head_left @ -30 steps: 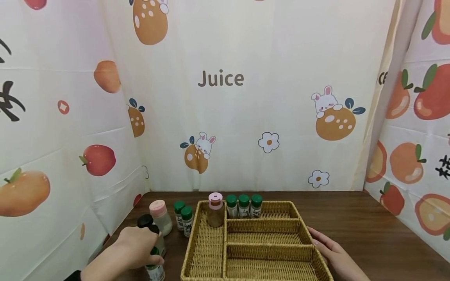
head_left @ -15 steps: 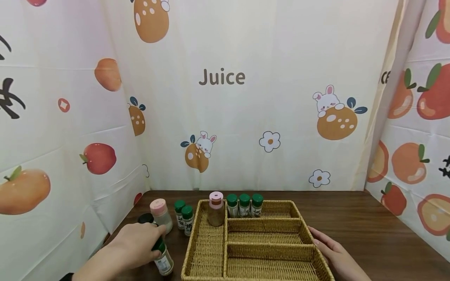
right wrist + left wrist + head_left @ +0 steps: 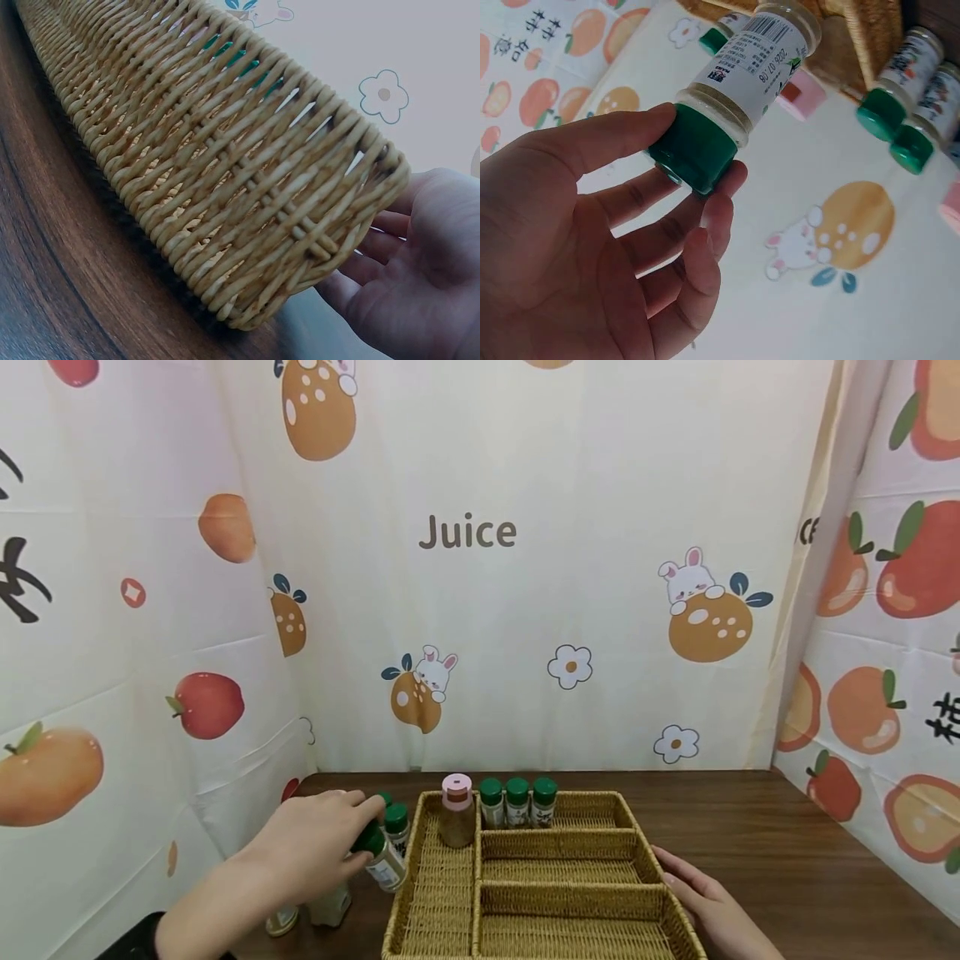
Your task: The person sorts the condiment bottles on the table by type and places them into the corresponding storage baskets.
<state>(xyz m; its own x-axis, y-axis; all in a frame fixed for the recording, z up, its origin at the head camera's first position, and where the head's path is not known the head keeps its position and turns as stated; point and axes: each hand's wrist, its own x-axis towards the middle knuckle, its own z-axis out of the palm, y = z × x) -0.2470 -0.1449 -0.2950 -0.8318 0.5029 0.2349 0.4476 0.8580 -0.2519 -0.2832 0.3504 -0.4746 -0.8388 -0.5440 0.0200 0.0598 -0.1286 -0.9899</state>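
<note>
My left hand (image 3: 318,843) pinches the green-capped spice bottle (image 3: 381,858) by its cap, long axis tilted, base toward the wicker tray (image 3: 567,893) just right of it. My right hand (image 3: 705,902) rests flat-fingered against the tray's right wall, farther off.

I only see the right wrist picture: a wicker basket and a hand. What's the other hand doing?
Observer: The left hand grips a green-capped spice bottle by its cap, tilted, just left of the wicker basket.
Operator: What's inside the basket?
Observer: A pink-capped jar stands in the long left compartment, and three green-capped bottles stand in the back one.
Operator: Any more outside?
Observer: Another green-capped bottle stands on the table, right behind the held one.
</note>
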